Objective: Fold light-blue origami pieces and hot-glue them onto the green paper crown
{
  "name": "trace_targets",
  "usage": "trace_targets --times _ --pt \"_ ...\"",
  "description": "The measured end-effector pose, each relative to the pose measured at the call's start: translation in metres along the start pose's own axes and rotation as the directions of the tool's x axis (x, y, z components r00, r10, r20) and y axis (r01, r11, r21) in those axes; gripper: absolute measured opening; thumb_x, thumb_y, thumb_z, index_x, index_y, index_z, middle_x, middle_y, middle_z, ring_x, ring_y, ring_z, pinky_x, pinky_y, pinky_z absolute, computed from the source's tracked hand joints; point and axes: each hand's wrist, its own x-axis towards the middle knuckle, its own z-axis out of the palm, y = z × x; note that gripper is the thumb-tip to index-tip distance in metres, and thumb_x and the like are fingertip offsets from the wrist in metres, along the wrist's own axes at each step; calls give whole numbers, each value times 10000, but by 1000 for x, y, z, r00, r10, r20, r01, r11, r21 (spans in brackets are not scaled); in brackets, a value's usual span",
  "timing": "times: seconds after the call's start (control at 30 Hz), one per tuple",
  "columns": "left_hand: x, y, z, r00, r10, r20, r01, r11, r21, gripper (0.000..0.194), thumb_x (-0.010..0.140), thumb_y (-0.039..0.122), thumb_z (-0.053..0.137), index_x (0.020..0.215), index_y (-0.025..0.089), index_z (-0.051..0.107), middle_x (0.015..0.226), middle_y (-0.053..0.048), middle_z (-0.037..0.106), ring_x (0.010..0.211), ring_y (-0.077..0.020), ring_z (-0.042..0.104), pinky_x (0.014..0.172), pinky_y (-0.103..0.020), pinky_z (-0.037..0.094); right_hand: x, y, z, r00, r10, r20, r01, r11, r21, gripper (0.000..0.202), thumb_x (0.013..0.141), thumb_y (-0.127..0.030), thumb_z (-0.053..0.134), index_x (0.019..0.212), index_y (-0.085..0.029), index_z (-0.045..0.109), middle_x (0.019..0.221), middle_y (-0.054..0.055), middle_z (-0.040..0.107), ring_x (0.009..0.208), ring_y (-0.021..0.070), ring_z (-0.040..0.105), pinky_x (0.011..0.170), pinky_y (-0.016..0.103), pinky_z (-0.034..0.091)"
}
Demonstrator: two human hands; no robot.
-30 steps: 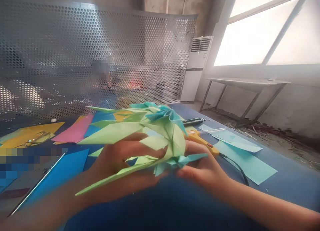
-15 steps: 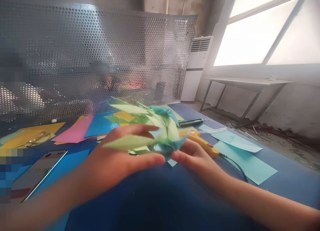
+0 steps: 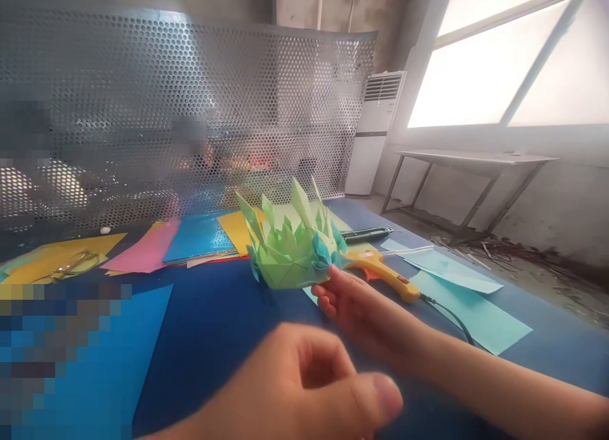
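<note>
A crown-like folded paper flower [image 3: 285, 256] with pointed light-green petals and teal petals round its edge is held above the blue table. My right hand [image 3: 352, 300] pinches it at its lower right, by the teal petals, with thumb and fingers closed. Close to the camera at the bottom is my left hand [image 3: 304, 389], apart from the flower. Its fingers are curled in with the thumb across them; nothing shows in it, and the fingertips are hidden. Just beyond my right hand lies a yellow glue gun [image 3: 390, 272] with its cord trailing right.
Teal paper sheets [image 3: 476, 307] lie at the right, with a dark utility knife [image 3: 366, 235] behind the glue gun. Yellow, pink [image 3: 145, 246] and blue sheets line the left back, and glasses [image 3: 71, 265] rest on paper. A perforated metal screen [image 3: 190, 78] stands behind the table.
My left hand has let go of the paper flower and come back toward the camera. The flower has turned upright, its petals pointing up, and stays in my right hand.
</note>
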Motion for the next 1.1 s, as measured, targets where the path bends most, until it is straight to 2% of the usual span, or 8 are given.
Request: trace_targets --times 0.07,0.13,0.23,0.33,0.43,0.6,0.9,1.1 --pt "14 -20 1 999 -45 20 47 995 -93 462 626 538 914 662 207 593 501 60 552 444 -64 417 499 -219 332 2 0 -1 1000 -5 13 5 1000 25 271 750 -393 924 820 -226 722 904 -29 739 848 81 694 852 149 557" --pt "24 -30 -2 997 5 -80 -20 981 -190 483 612 532 922 764 229 578 560 103 514 466 -66 411 493 -216 331 2 0 -1 999 -5 37 4 999 36 210 802 -363 889 855 -225 740 950 -22 756 913 84 707 909 149 547" --pt "30 -28 -7 960 145 -241 -209 941 -266 408 725 439 898 1010 269 662 894 65 666 809 -86 602 730 -205 436 -1 -1 0 996 11 93 -13 1000 27 226 819 -406 873 894 -226 759 967 -7 768 956 97 710 962 169 531" --pt "32 -23 -9 932 257 -256 -332 890 -313 358 777 405 871 1077 306 702 1171 21 731 1198 -179 596 1015 -295 408 -3 1 0 989 36 146 -36 999 -6 346 787 -497 882 978 -230 774 1015 13 773 961 121 708 1010 220 522" --pt "35 -22 -8 919 307 -248 -382 850 -362 286 803 402 848 1055 323 738 1203 24 749 1270 -219 581 1074 -343 389 -4 2 -1 983 47 178 -38 998 -49 381 806 -546 852 1018 -240 774 1070 27 767 1000 144 693 1044 270 503" --pt "35 -19 -10 886 383 -261 -460 789 -407 284 828 350 833 1097 298 761 1109 14 775 1218 -220 621 1068 -331 432 -6 4 0 977 54 208 -31 993 -115 356 816 -546 844 1027 -264 790 1130 15 734 921 105 656 923 226 511" --pt "31 -9 -19 868 366 -337 -493 724 -482 476 850 196 802 1292 250 635 1097 -31 770 960 -200 723 727 -261 546 -11 11 9 963 69 259 26 938 -346 450 684 -454 947 1023 -201 793 976 20 703 761 120 646 796 287 539" --pt "29 -5 -18 863 316 -394 -494 688 -531 107 909 117 712 981 194 697 923 -16 793 800 -164 762 652 -226 592 -16 10 10 958 -22 287 147 895 -420 463 764 -499 882 1100 -202 767 958 35 720 803 142 677 839 307 569"
